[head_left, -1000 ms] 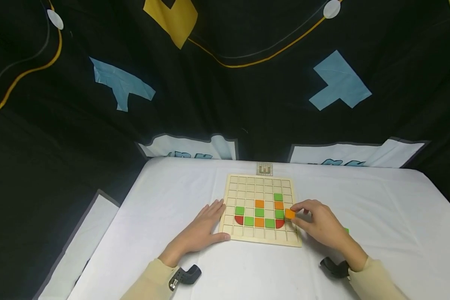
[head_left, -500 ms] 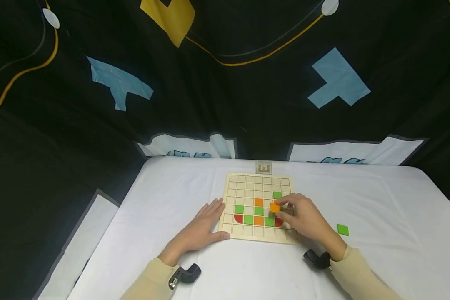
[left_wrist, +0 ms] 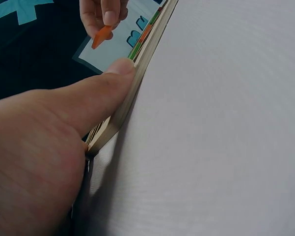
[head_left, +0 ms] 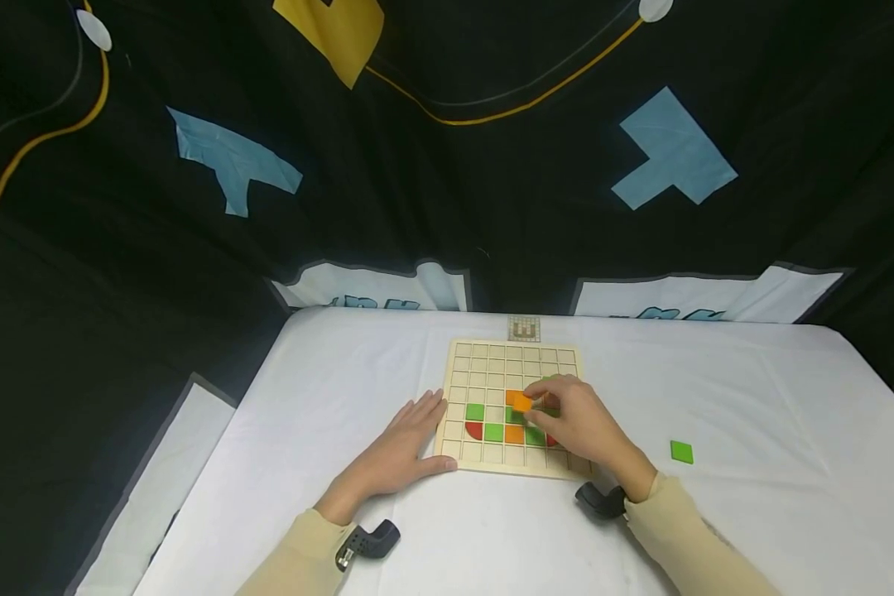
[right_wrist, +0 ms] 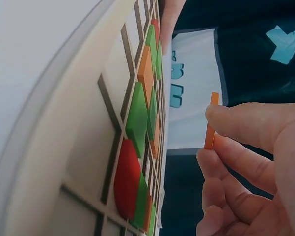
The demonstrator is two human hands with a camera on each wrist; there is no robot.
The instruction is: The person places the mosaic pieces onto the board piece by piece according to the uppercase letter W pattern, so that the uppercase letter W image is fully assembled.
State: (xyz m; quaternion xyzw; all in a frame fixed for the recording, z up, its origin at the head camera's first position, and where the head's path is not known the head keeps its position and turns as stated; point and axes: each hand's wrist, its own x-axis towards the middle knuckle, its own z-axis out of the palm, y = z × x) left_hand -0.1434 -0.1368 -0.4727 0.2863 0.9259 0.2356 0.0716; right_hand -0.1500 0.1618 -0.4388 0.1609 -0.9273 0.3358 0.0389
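Observation:
My right hand [head_left: 587,424] pinches an orange square tile [head_left: 522,402] between thumb and fingers. In the right wrist view the tile [right_wrist: 212,122] is edge-on, held apart from the board's surface. Under it lies a pale wooden grid board [head_left: 484,365], with green, orange and red tiles set in its cells. A red quarter-round tile [head_left: 473,430] and a green tile [head_left: 475,411] sit toward the left; my right hand covers part of the right-hand tiles. My left hand [head_left: 391,457] rests with straight fingers along the board's left edge, its thumb [left_wrist: 100,93] at the front corner.
A loose green square tile [head_left: 681,452] lies on the white tablecloth [head_left: 760,397] right of the board. Behind the board is a small card with a grid pattern [head_left: 524,329]. A black curtain [head_left: 447,199] hangs past the table's far edge.
My right hand has carried the orange tile leftward from the board's right side to over its middle. The loose green tile has come into full sight. My left hand has stayed put.

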